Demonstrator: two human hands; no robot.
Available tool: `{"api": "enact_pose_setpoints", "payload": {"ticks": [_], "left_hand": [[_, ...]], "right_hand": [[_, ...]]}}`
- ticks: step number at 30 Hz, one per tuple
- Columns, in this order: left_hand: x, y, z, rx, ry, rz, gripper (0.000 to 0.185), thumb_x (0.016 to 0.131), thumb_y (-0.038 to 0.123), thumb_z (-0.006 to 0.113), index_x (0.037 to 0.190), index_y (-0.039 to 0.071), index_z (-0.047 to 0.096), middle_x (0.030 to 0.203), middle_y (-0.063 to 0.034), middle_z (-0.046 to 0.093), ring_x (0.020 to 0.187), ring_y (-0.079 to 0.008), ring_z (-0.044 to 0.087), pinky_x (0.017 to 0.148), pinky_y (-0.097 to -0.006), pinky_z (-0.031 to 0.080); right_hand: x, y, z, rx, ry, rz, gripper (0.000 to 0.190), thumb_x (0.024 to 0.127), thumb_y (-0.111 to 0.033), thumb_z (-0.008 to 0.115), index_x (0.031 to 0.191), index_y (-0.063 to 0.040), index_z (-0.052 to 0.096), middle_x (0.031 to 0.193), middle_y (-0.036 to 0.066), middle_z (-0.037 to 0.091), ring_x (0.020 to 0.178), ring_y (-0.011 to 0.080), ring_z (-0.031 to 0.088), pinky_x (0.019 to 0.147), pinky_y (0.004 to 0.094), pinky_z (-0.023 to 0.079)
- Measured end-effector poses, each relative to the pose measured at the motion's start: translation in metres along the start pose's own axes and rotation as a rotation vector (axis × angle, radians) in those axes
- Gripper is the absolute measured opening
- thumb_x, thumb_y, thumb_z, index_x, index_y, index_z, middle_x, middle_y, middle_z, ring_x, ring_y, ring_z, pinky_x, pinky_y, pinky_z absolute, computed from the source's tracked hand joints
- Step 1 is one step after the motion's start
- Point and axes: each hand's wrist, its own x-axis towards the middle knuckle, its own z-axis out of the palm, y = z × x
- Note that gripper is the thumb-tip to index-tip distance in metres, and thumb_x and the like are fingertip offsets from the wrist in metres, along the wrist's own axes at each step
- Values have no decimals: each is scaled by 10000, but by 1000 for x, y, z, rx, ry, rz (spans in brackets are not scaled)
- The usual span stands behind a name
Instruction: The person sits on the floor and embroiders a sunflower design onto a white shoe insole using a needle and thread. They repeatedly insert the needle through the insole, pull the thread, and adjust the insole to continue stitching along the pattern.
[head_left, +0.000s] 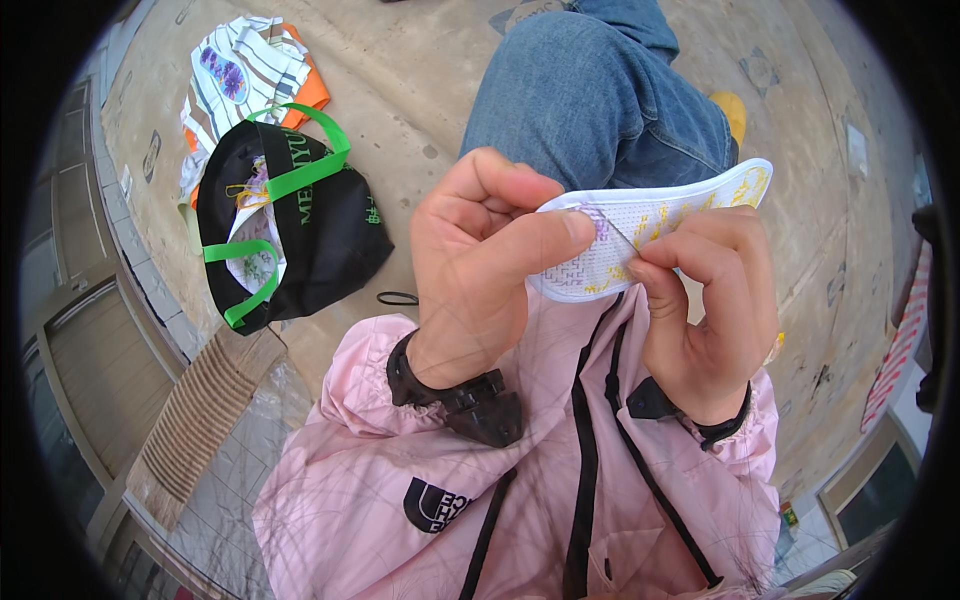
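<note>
A white insole-shaped cross-stitch fabric piece (600, 259) with a white bound edge is held between both hands above my lap. Its face carries yellow and pale purple stitching. My left hand (495, 247) pinches its left end, thumb on top and fingers behind. A thin needle (621, 231) lies slantwise over the fabric, its lower end between the thumb and index finger of my right hand (701, 292). The other fingers of that hand rest against the fabric's right part. Whether the needle's upper tip is in the cloth cannot be told.
A black fabric bag (330, 232) with green handles stands open at the left, holding stitched white pieces and thread. Behind it lies striped cloth (255, 60) with a flowered insole-shaped piece on top. A ribbed mat (202, 412) is at lower left. My jeans-clad leg (562, 90) is beyond my hands.
</note>
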Motion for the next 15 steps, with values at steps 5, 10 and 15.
{"api": "enact_pose_setpoints", "payload": {"ticks": [5, 10, 15], "left_hand": [[0, -1, -3, 45, -73, 9, 216, 757, -76, 714, 904, -10, 571, 856, -122, 682, 750, -138, 667, 695, -274, 544], [0, -3, -6, 266, -137, 116, 198, 783, -24, 736, 912, -17, 586, 871, -113, 683, 778, -117, 653, 705, -255, 533], [0, 1, -1, 568, -181, 228, 220, 775, 7, 761, 930, -22, 607, 880, -99, 688, 785, -112, 655, 708, -237, 529]], "right_hand": [[1, 5, 4, -17, -24, -15, 185, 719, -18, 746, 840, -14, 606, 751, 100, 551, 657, 271, 526, 566, 359, 404], [16, -4, 0, 96, -64, 120, 168, 786, -28, 729, 921, -7, 630, 818, 85, 560, 712, 208, 529, 619, 302, 414], [24, 9, -3, 231, -211, 132, 154, 823, -32, 705, 960, 0, 643, 888, 75, 570, 786, 162, 529, 674, 262, 415]]}}
